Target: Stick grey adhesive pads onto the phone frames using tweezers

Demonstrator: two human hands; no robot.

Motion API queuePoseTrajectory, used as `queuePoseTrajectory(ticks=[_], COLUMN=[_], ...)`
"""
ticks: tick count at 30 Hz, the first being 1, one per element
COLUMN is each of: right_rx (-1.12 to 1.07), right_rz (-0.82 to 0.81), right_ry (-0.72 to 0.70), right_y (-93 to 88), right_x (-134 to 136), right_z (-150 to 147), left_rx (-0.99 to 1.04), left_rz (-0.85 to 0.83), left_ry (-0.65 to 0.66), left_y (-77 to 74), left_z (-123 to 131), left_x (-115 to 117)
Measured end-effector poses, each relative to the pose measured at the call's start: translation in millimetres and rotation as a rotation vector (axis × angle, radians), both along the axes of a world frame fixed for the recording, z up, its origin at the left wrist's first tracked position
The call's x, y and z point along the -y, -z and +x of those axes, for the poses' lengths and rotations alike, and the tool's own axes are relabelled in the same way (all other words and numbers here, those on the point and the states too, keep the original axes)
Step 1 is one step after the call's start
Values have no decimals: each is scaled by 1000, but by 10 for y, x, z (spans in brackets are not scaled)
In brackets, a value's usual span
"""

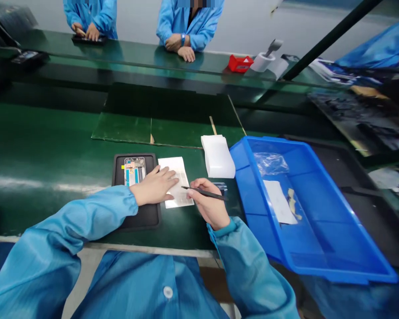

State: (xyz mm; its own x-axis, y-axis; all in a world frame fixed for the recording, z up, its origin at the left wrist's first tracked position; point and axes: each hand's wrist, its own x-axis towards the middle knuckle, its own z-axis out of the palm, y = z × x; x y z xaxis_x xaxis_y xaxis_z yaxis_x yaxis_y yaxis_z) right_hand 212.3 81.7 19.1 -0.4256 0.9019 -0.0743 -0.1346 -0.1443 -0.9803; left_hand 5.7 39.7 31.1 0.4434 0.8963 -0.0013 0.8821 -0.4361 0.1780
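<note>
While spread flat on a white paper sheet [181, 166], left grip [153, 186]; right grip [209, 206] pinching black tweezers [206, 193].

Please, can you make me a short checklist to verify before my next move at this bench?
1. White sheet held flat under left hand: ok.
2. Black tweezers gripped in right hand: ok.
3. Tweezer tips touching the sheet: cannot tell.
4. Phone lying flat on black mat: ok.
5. White foam block apart from blue tray: cannot tell.
</note>
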Motion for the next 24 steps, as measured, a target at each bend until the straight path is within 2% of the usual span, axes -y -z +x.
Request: queuePoseTrajectory(ticks=[3,7,13,17,24], right_rx=[104,161,302,406,478], right_rz=[82,140,245,343,502], right_ry=[-57,-44,10,-35,-102], right_y=[120,216,135,111,184], right_x=[39,6,-8,-18,-40], right_z=[82,116,89,92,119], left_rx=[12,28,57,81,73], left_rz=[-53,-75,-59,-49,-24], left_ry=[26,20,17,8,1], left_y=[82,83,113,136,175], left_z=[-33,-81,-70,-67,-50], left_x=[7,-9,10,11,5])
